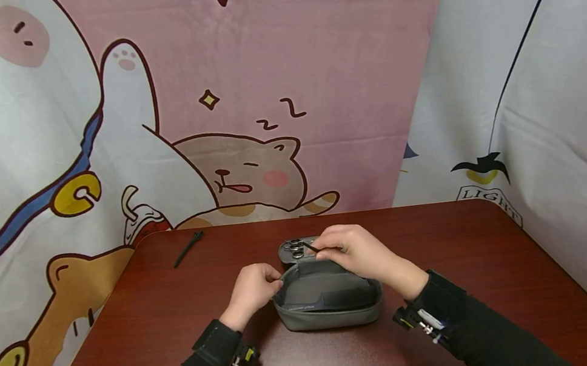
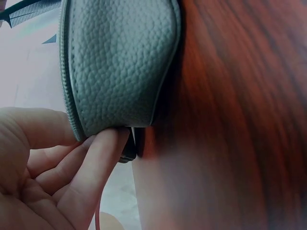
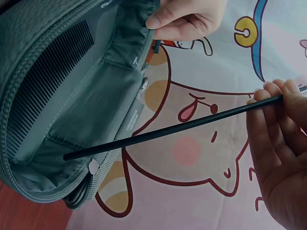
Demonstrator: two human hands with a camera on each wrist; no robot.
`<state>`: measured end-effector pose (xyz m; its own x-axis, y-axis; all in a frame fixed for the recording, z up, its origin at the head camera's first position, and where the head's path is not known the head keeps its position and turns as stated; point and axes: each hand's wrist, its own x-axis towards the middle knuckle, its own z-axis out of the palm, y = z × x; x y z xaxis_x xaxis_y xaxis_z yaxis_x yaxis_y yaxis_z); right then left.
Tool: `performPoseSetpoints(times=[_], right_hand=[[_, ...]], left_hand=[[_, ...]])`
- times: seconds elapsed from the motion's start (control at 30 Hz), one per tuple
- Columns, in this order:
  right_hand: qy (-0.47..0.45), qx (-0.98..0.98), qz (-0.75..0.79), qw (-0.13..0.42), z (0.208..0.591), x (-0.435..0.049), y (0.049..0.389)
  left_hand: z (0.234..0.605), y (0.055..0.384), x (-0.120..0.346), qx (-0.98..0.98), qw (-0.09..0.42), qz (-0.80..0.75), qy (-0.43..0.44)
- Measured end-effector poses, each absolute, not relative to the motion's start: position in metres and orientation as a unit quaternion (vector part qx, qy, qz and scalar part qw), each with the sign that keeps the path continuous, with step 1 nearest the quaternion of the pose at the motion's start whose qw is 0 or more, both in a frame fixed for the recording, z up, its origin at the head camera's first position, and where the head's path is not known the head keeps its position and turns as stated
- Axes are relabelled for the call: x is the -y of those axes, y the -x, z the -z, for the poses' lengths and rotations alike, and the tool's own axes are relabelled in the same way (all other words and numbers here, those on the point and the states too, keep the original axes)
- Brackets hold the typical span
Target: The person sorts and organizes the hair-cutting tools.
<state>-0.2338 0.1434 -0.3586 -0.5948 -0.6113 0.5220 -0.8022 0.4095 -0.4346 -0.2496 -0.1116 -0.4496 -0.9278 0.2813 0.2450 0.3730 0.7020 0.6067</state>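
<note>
Sensibly, the lower-centre pouch (image 1: 330, 320) is being pinched steady by the left hand (image 1: 250, 291), the stick (image 3: 192, 123) being gripped slantwise by the right hand (image 1: 357, 254).

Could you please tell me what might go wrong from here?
A long stretch of the thin dark rod sticks out past the right hand, so its tip might catch on the zipper of the open pouch. The teeth of the comb inside could snag it too. The left hand pinches one side only, so a tug might twist the pouch.
</note>
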Motion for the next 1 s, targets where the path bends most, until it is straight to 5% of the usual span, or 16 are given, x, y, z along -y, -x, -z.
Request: performPoseSetpoints(times=[0.47, 1.0], right_hand=[[-0.472, 0.845, -0.244, 0.058, 0.372, -0.132, 0.239], [-0.470, 0.861, -0.189, 0.033, 0.389, -0.118, 0.245]], left_hand=[[0.450, 0.251, 0.112, 0.921, 0.071, 0.341, 0.175], [0.449, 0.251, 0.113, 0.916, 0.063, 0.354, 0.177]])
